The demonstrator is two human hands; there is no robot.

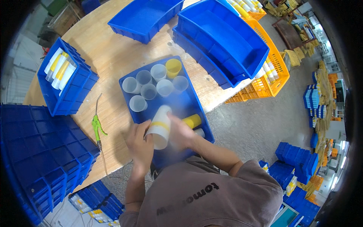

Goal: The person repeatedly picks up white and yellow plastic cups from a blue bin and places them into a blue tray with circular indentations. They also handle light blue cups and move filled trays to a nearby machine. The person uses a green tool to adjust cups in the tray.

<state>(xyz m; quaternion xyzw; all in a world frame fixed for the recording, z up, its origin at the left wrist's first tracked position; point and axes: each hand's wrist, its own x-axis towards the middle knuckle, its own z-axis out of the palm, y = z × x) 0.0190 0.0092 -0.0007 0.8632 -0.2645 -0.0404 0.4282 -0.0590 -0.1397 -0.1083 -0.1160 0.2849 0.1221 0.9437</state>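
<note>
A white plastic tube with a yellow band [160, 128] is held tilted between my hands, its open end toward me. My left hand [139, 143] closes round its near left side. On the other side my right hand [181, 131], partly blurred, grips the tube. Below is a blue tray [155, 109] in which several frosted clear cups [149, 91] stand upright, mouths up. One yellow cup [173, 68] is at the tray's far corner. A yellow tube [192, 121] lies beside my right hand, with a pale tube [199, 132] partly hidden by my wrist.
A green air gun [96, 126] with a hose lies on the wooden table [113, 60]. At left, a blue bin [72, 94] of white and yellow tubes sits beside stacked blue crates [41, 151]. Blue bins [227, 34] and an orange crate [278, 64] are at the far right.
</note>
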